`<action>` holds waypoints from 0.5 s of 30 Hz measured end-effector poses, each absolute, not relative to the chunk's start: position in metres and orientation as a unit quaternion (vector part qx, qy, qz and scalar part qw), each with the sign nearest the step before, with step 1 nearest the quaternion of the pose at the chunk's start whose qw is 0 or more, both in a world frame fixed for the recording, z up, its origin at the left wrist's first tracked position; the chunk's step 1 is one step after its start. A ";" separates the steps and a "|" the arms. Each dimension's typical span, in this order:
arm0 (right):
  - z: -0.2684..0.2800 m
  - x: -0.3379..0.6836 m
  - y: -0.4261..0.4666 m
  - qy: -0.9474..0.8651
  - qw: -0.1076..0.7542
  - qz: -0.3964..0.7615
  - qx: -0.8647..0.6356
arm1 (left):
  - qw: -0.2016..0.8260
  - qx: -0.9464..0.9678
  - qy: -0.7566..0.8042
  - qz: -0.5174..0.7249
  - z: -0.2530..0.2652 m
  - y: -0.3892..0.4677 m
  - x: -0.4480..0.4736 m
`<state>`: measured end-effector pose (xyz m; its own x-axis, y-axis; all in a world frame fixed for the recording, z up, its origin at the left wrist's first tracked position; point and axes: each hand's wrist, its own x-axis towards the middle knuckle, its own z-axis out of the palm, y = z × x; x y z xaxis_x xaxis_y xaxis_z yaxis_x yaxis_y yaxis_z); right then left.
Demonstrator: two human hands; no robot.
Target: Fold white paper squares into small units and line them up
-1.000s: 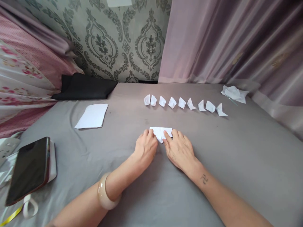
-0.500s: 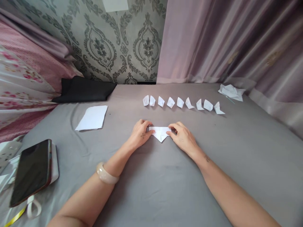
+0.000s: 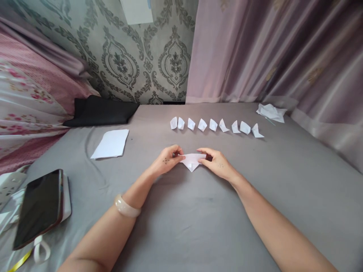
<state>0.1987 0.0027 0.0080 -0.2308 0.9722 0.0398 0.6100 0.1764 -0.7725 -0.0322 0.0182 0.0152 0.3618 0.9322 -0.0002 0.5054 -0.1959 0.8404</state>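
A small folded piece of white paper [image 3: 192, 160], its lower edge coming to a point, is held between my two hands over the grey cloth. My left hand [image 3: 168, 159] pinches its left end between thumb and fingers. At the right end, my right hand [image 3: 216, 161] grips the paper the same way, thumb in front and fingers behind. Beyond my hands stands a row of several small folded paper shapes [image 3: 202, 125], some boxy and some with a raised point.
To the left lie a stack of white paper [image 3: 110, 144] and a black cloth [image 3: 103, 111]. A phone [image 3: 39, 207] rests on a white block beside a power strip [image 3: 10, 187]. Crumpled white papers [image 3: 271, 112] sit at the far right by the curtain [image 3: 241, 56].
The folded paper now bows along its upper edge, where before it looked flat and straight. My left hand has shifted slightly left, and the whole view has tilted a little.
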 end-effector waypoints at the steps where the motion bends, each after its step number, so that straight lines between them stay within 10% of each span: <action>1: 0.009 0.199 0.003 -0.714 0.290 0.330 -0.546 | 0.388 0.732 0.486 0.278 0.017 0.018 -0.032; 15: 0.018 0.193 -0.013 -0.873 0.235 -0.106 -0.413 | -0.076 0.912 0.353 0.193 0.023 0.007 -0.030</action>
<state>0.1930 -0.0125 0.0181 -0.5482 0.6715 0.4985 0.7710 0.6367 -0.0099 -0.0303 0.0069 0.0231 0.6763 0.6150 0.4055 0.6733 -0.7394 -0.0015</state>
